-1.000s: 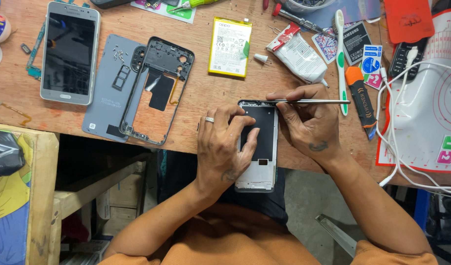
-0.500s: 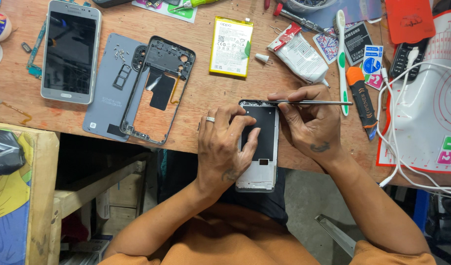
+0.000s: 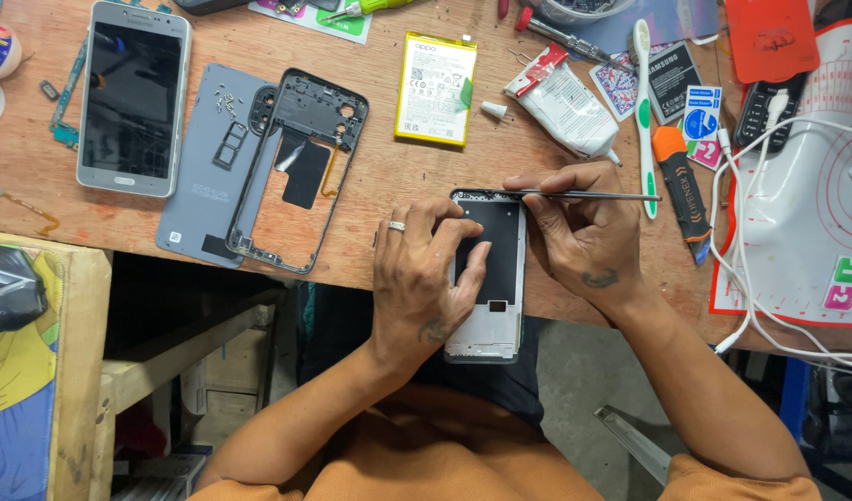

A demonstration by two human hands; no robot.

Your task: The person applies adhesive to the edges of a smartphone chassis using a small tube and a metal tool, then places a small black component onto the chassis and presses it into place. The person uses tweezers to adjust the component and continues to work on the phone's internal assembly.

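Both hands [image 3: 426, 278] [image 3: 583, 237] curled, fingers bent

Opened phone [image 3: 489, 269] is lying between both hands at the table [image 3: 389, 176] edge; battery [image 3: 435, 88] behind it; frame [image 3: 296, 167] lying to its left.

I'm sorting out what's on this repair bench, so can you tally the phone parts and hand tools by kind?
Whole phones, screen up: 1, silver
Opened phone bodies held in hands: 1
Loose mid frames: 1
Back covers: 1, grey
Batteries: 2, yellow-white and dark
Thin metal tools: 1
Toothbrushes: 1
Orange-handled tools: 1
Total: 9
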